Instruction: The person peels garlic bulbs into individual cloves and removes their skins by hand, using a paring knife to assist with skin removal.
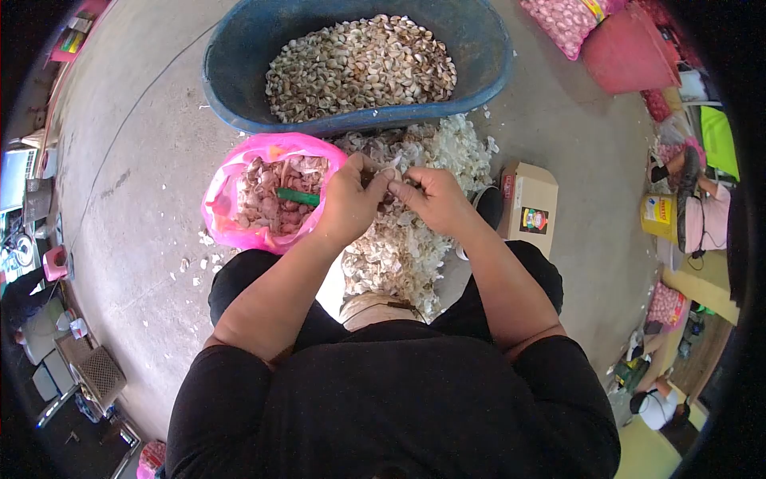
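My left hand [351, 198] and my right hand [433, 198] meet over a heap of pale garlic skins [391, 259], fingers pinched on a small garlic piece [391, 174] between them. Beside my left hand a pink bag [219, 191] stands open, holding pinkish garlic [267, 215] and a green-handled tool [298, 196]. Beyond both hands a large blue tub [335, 124] contains many garlic cloves [363, 68].
A cardboard box [532, 203] stands right of my shoe [487, 207]. At the upper right are a red tub [630, 52] and a net sack of garlic [558, 24]. Other people sit at the far right, near a yellow bucket [659, 215]. A cable runs across the floor at left.
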{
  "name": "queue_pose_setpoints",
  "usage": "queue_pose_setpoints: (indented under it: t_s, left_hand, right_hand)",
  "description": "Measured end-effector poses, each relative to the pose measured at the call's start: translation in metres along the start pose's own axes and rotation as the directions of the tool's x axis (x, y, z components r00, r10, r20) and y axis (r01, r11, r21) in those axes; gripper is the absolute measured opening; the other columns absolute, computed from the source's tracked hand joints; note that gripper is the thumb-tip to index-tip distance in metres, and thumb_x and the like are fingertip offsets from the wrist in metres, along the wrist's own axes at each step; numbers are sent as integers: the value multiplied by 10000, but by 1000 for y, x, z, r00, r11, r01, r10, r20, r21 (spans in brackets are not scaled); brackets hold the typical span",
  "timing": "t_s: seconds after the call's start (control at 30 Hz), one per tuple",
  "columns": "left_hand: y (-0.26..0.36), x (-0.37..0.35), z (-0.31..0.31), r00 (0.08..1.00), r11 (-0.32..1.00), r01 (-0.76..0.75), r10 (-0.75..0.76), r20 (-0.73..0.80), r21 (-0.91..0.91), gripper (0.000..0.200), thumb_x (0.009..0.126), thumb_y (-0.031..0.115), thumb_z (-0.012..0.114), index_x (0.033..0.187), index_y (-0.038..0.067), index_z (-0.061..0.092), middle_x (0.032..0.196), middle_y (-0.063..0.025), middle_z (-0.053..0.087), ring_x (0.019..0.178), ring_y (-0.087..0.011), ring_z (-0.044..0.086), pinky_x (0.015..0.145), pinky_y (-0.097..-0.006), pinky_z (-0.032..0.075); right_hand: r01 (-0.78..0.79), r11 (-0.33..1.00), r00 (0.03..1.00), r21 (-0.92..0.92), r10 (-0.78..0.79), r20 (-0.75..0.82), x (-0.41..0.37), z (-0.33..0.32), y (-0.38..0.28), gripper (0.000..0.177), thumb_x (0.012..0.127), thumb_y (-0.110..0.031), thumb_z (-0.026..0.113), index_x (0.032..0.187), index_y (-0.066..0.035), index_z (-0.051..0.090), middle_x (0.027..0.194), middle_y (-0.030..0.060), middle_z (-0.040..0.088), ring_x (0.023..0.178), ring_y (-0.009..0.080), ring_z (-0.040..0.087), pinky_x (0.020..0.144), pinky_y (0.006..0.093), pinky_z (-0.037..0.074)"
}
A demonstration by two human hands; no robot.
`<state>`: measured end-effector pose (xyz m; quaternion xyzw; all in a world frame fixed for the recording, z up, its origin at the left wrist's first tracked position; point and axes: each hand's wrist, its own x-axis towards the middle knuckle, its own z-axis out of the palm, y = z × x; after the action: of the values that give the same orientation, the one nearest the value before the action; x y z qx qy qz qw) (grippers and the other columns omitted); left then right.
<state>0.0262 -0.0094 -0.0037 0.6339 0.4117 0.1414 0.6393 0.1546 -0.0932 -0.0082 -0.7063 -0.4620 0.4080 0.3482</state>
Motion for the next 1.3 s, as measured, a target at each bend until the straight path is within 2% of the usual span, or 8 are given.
queue_pose_setpoints:
  t_s: [0.3, 0.6, 0.67, 0.73, 0.8, 0.9, 1.0, 1.3]
  left_hand:
    - [-25, 2, 18, 958, 957, -275, 280, -55, 91, 207, 890, 174, 394, 871, -22, 460, 706, -70, 539, 653, -127, 509, 563, -286, 417]
    - [-11, 4, 13, 993, 886, 82, -110, -34, -456, 292, 896, 303, 375, 812, 40, 471, 619, -23, 444, 531, -97, 379, 459, -233, 320]
    - [-3, 5, -5, 943, 741, 316, -178, 279, -592, 269, 893, 301, 373, 821, 61, 470, 611, -10, 422, 525, -91, 364, 451, -218, 302]
    - [-4, 10, -14, 878, 648, 440, -165, 450, -621, 195, 879, 267, 400, 856, 85, 466, 620, 9, 396, 544, -83, 369, 448, -203, 291]
    - [-3, 10, -16, 879, 734, 425, -194, 436, -530, 155, 868, 234, 427, 891, 86, 466, 666, -5, 433, 564, -80, 388, 462, -201, 309]
    - [-8, 11, -16, 897, 894, 298, -143, 418, -334, 165, 837, 176, 479, 947, 54, 486, 756, -48, 493, 617, -104, 448, 517, -226, 364]
    - [-9, 9, -17, 924, 1000, 28, -31, 381, 14, 233, 800, 128, 520, 999, 7, 510, 847, -89, 534, 708, -150, 509, 618, -270, 410]
    - [-5, 6, -13, 929, 895, -296, 189, 318, 333, 240, 712, 57, 570, 937, -28, 562, 782, -149, 584, 705, -196, 547, 648, -304, 438]
  right_hand:
    - [186, 981, 972, -62, -193, -135, -4, 14, 3, 148, 752, -129, 512, 722, 14, 484, 625, 213, 517, 586, 374, 517, 519, 412, 397]
    - [195, 960, 978, 199, -175, -114, -12, 16, -9, 146, 790, -86, 505, 705, 8, 434, 540, 101, 402, 482, 175, 390, 469, 297, 336]
    - [53, 942, 998, 332, -40, -44, -8, 5, -7, 182, 785, -103, 530, 685, 8, 426, 528, 89, 378, 473, 169, 353, 465, 291, 327]
    - [38, 998, 998, 55, -34, -55, -4, -13, -3, 215, 776, -159, 551, 677, 7, 459, 544, 124, 434, 486, 232, 417, 478, 324, 346]
    - [0, 950, 1000, -312, 4, 13, -4, -27, -6, 256, 751, -216, 600, 674, 8, 501, 589, 154, 506, 512, 234, 493, 490, 343, 381]
    - [26, 888, 999, -459, -35, -11, 0, -10, 16, 166, 771, -153, 598, 812, 1, 553, 653, 39, 554, 563, 105, 465, 538, 247, 405]
    - [116, 987, 981, 110, -97, -167, -3, 2, 6, 171, 770, -93, 589, 919, -15, 556, 742, 37, 574, 569, 94, 462, 559, 233, 411]
    - [157, 980, 986, 121, -150, -67, -12, 1, 2, 202, 768, -46, 586, 935, -38, 472, 697, 3, 485, 579, 50, 403, 519, 203, 364]
